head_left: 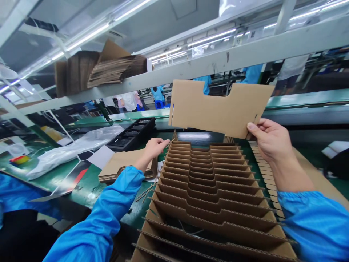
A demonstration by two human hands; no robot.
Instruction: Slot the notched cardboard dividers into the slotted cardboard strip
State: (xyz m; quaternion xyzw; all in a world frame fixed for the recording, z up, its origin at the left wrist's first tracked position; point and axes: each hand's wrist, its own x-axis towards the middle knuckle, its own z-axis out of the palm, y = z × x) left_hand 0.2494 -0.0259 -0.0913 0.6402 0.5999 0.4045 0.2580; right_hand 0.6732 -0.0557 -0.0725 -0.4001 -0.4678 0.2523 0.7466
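Observation:
My right hand [272,140] grips the lower right corner of a flat brown cardboard divider [209,109], thumb in front. The divider has a notch in its top edge and is held up above the far end of a cardboard partition grid [201,185]. This grid lies lengthwise before me, with several notched cross dividers standing in two long side strips. My left hand [155,148] is closed at the far left corner of the grid, fingertips together beside a thin brown edge; what they pinch is too small to make out.
Left of the grid lies a stack of cut cardboard dividers [120,165], with thin cardboard scraps [144,193] nearby. A black tray [133,133] and plastic wrap [73,149] lie further left. Slotted strips [265,169] are on the right. Overhead, a shelf beam [191,69] carries cardboard.

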